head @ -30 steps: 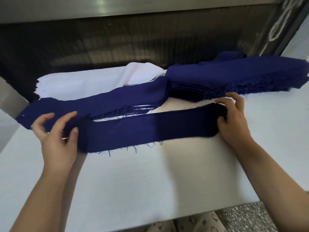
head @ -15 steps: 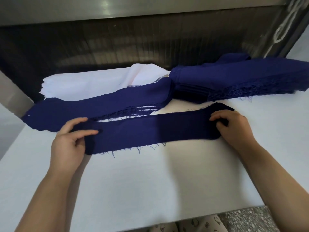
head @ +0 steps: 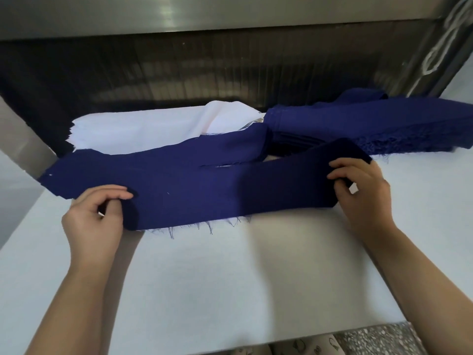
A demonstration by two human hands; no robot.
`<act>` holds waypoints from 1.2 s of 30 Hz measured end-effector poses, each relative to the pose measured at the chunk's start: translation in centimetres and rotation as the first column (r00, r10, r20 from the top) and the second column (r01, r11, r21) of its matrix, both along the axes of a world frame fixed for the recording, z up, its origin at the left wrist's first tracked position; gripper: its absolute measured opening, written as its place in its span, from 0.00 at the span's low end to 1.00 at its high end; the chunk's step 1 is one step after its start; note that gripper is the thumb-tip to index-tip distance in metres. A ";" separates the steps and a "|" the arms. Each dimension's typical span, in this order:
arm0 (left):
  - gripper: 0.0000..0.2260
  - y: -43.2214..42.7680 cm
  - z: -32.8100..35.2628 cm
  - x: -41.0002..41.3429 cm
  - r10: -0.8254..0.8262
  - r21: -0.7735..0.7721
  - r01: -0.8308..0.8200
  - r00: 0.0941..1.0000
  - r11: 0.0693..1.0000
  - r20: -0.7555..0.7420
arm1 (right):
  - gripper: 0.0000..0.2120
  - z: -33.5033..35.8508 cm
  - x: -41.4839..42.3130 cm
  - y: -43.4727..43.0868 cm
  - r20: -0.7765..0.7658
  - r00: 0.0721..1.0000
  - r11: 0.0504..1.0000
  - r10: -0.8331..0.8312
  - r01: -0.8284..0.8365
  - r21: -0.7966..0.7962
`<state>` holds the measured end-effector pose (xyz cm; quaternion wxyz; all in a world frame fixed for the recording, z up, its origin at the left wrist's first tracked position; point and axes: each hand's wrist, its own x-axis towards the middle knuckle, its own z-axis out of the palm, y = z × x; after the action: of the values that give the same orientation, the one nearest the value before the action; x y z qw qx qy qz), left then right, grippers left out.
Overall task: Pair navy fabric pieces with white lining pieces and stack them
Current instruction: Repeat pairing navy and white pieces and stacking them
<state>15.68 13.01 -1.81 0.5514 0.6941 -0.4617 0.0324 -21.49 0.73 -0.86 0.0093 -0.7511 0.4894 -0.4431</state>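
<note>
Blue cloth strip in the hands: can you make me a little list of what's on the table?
held: blue strip, threads fraying along its near edge
left hand: grips the strip's left end
right hand: pinches the strip's right end
behind, left: white pile
behind, right: blue pile
table: white top

A hand can slide over the near half of the table (head: 230,290). The long navy strip (head: 230,193) lies across the middle. By the far edge, the white pile (head: 133,129) and the navy pile (head: 371,124) block the way.
</note>
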 end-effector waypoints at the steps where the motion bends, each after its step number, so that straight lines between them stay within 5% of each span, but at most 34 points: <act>1: 0.15 -0.1 0.0 0.0 0.021 -0.017 -0.021 0.999 1.000 -0.040 | 0.11 0.3 0.2 0.0 -0.004 1.000 1.000 0.003 -0.004 -0.028; 6: 0.11 -1.1 0.2 1.4 0.037 -0.090 -0.055 0.980 0.994 -0.194 | 0.09 1.1 1.7 -0.9 -0.034 0.999 0.997 0.026 -0.029 -0.075; 21: 0.08 -6.6 0.4 9.5 0.207 0.238 -0.218 0.976 0.947 0.067 | 0.13 3.2 11.3 -7.9 -0.295 0.934 0.972 0.203 -0.157 0.172; 36: 0.09 -6.8 0.7 9.6 0.346 0.378 -0.368 0.930 0.849 0.128 | 0.15 2.1 13.5 -8.3 -0.596 0.800 0.984 0.064 0.049 0.173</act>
<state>25.32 6.18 -1.16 0.3710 0.8634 -0.3367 0.0592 -8.03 -7.56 1.21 -0.0763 -0.8504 0.5021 -0.1371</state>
